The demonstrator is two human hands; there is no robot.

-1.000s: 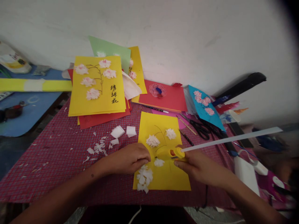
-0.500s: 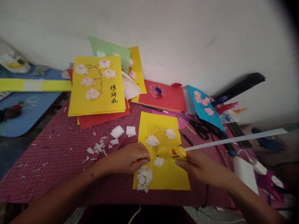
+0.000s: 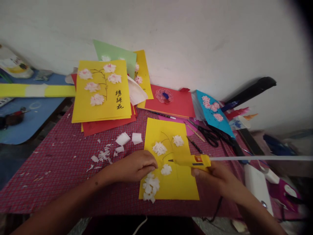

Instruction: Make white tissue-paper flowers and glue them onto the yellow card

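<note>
A yellow sheet of paper lies on the checked cloth, with thin drawn stems and white paper flowers on it. My right hand grips a yellow glue gun above the sheet. The gun's nozzle points left, and a long white glue stick sticks out of its back. Over the sheet's left edge, my left hand is closed with its fingers curled; what they hold, if anything, is hidden. Just below it lies a heap of white paper pieces.
White paper squares and scraps lie to the left. Behind are a stack of yellow flower cards, a red card with a small clear dish, black scissors and a blue flower card.
My right hand has drawn the glue gun to the right, away from my left hand. The glue stick has swung from slanting upward to nearly level. My left hand stays put.
</note>
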